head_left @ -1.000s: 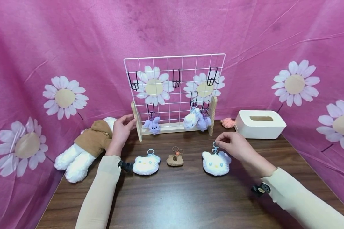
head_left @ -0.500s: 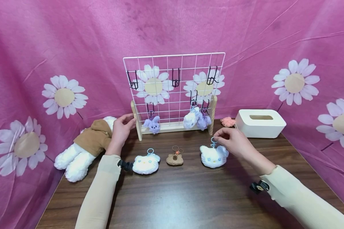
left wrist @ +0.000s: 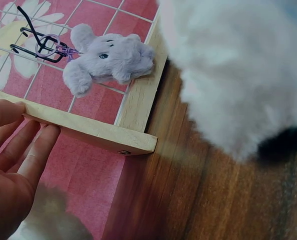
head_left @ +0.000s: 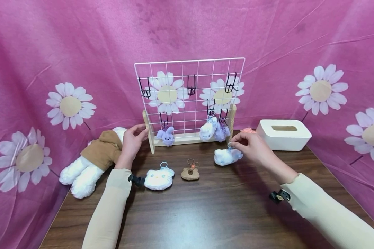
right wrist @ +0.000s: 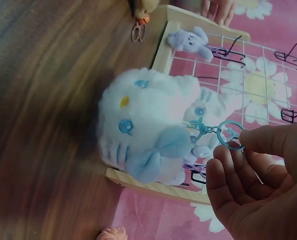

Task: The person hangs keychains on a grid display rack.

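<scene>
My right hand [head_left: 252, 148] pinches the blue ring of a white cat-face plush keychain [right wrist: 143, 125] with a blue bow. It hangs tilted in front of the right post of a white wire grid rack [head_left: 189, 103]. Behind it, another white cat plush [head_left: 208, 129] and a purple plush [head_left: 222, 132] hang from black hooks. My left hand [head_left: 132, 141] touches the wooden left post [left wrist: 98, 132] with fairly straight fingertips. A purple bunny plush keychain [left wrist: 111, 57] hangs near that post.
On the table lie a white cat plush [head_left: 159, 179] and a brown bear-like keychain [head_left: 190, 174]. A large plush in brown clothing [head_left: 101, 150] lies at left. At right stand a white tissue box [head_left: 285, 140] and a partly hidden coral item [head_left: 247, 130]. Black hooks [head_left: 191, 85] line the upper grid.
My right hand has moved slightly left and away from me toward the rack, carrying the white cat keychain, which now tilts. My left hand stays at the post.
</scene>
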`<state>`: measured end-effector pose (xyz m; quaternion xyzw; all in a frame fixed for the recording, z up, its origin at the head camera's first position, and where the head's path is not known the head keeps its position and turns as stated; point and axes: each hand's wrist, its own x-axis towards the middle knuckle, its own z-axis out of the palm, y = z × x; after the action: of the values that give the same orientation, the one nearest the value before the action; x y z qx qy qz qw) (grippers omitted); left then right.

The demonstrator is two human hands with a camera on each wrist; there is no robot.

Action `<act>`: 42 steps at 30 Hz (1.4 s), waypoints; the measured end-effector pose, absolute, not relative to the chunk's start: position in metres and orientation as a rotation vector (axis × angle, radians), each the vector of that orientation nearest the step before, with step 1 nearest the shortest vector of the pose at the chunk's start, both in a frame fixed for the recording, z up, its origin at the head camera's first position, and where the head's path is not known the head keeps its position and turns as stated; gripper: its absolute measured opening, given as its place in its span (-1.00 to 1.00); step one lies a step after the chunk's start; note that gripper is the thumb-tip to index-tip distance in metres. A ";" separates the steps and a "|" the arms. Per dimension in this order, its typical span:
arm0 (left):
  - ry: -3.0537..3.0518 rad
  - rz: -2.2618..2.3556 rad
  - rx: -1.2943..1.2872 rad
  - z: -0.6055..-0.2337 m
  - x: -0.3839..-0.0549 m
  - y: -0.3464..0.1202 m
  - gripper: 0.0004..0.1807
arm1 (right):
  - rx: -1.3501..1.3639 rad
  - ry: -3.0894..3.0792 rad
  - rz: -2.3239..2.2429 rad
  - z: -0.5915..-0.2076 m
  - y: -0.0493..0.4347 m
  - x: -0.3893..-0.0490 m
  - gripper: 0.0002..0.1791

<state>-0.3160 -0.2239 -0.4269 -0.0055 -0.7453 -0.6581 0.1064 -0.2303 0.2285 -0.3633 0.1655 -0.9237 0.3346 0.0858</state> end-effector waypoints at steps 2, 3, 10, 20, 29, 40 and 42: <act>-2.195 -1.940 -0.018 -0.427 -0.316 -0.224 -0.58 | 0.489 -2.751 1.002 -0.361 0.228 -0.232 -0.93; -2.196 -1.941 -0.019 -0.427 -0.316 -0.223 -0.58 | 0.484 -2.754 1.014 -0.359 0.228 -0.233 -0.92; -2.210 -1.931 -0.006 -0.427 -0.315 -0.224 -0.58 | 0.409 -2.774 1.046 -0.340 0.225 -0.237 -0.87; -2.218 -1.926 0.001 -0.428 -0.314 -0.224 -0.57 | 0.381 -2.771 0.980 -0.319 0.222 -0.243 -0.85; -2.213 -1.928 0.004 -0.427 -0.313 -0.225 -0.57 | 0.337 -2.747 0.985 -0.297 0.222 -0.248 -0.79; -2.202 -1.916 0.002 -0.426 -0.311 -0.222 -0.57 | 0.279 -2.643 1.110 -0.278 0.226 -0.260 -0.77; -2.205 -1.915 0.000 -0.426 -0.312 -0.222 -0.57 | 0.292 -2.618 1.110 -0.276 0.228 -0.262 -0.76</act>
<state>-0.3116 -0.2220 -0.4265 0.0001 -0.7505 -0.6516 0.1105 -0.2624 0.2278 -0.2757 0.1011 -0.9067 0.3844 0.1412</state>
